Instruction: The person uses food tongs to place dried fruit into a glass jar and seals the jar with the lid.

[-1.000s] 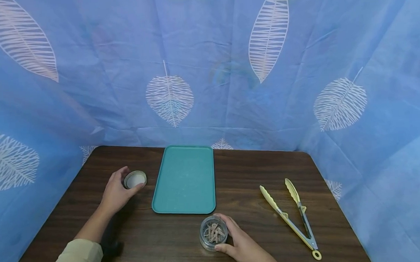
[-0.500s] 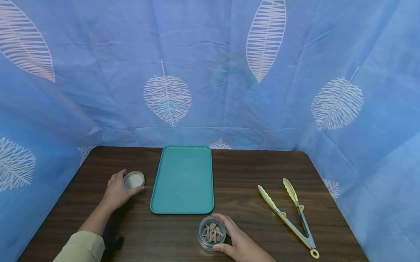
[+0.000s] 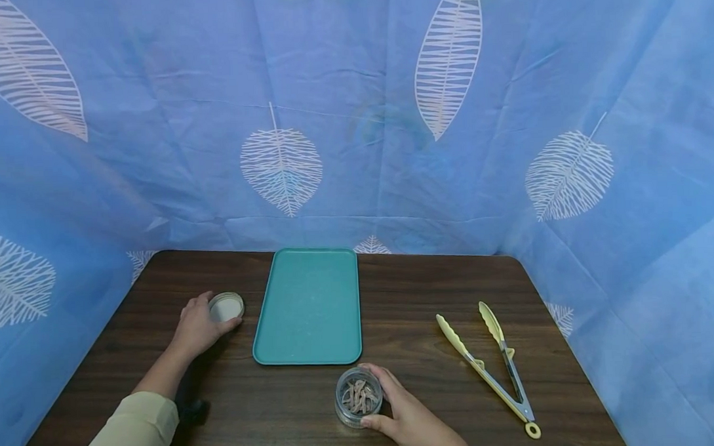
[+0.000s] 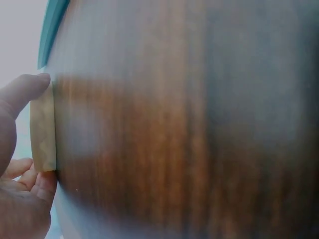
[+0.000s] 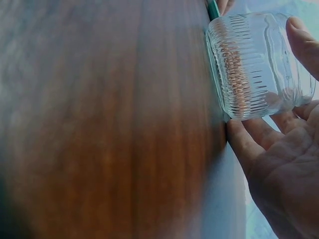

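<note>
At the left of the table, my left hand (image 3: 196, 327) holds a round jar lid (image 3: 227, 307) by its edge, thumb on one side and fingers on the other. The lid's white inside faces up. In the left wrist view its gold-coloured rim (image 4: 44, 132) appears to rest on the wood. My right hand (image 3: 407, 411) grips an uncovered clear glass jar (image 3: 343, 414) from the right side, near the front of the table. Thin brownish strips (image 3: 360, 398) lie inside it. Ribbed glass shows low on the jar (image 5: 259, 64) in the right wrist view, where it stands upright on the table.
A teal rectangular tray (image 3: 307, 310) lies between the lid and the jar, towards the back. To the right, yellow-tipped tongs (image 3: 504, 375) lie spread apart. The dark wooden table (image 3: 269, 410) is backed by a blue leaf-patterned cloth (image 3: 353, 118).
The left hand has lowered slightly with the lid. The right hand keeps its hold on the jar. The whole head view has shifted a little.
</note>
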`<state>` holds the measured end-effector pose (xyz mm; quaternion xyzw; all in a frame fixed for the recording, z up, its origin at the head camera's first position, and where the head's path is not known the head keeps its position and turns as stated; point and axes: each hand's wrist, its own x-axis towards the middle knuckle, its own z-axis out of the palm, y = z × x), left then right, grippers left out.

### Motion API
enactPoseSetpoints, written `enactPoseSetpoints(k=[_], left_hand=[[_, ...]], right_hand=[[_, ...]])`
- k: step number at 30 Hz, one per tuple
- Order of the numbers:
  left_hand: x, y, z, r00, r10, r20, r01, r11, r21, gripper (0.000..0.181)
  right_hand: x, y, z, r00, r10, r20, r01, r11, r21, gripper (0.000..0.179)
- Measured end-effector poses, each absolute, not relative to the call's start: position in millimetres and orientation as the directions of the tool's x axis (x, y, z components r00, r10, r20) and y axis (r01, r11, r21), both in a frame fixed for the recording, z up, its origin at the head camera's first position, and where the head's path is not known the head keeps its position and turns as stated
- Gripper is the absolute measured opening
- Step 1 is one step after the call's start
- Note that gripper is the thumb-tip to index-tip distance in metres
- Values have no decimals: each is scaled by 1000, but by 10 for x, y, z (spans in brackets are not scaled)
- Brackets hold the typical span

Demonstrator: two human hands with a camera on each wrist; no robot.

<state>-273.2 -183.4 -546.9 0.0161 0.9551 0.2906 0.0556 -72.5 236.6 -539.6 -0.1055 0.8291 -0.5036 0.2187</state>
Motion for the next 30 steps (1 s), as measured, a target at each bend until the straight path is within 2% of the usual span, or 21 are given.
enactPoseSetpoints(k=[17, 30], left_hand=[[-2707, -1826, -5433, -991, 71, -114, 0, 849, 528, 105], [-2649, -1790, -5296, -995, 71, -73, 18, 828, 560, 102]], right_hand=[[-721, 2359, -5403, -890, -393, -231, 13, 484, -875, 84], [-716, 2372, -5396, -891, -395, -226, 15, 470, -883, 85]])
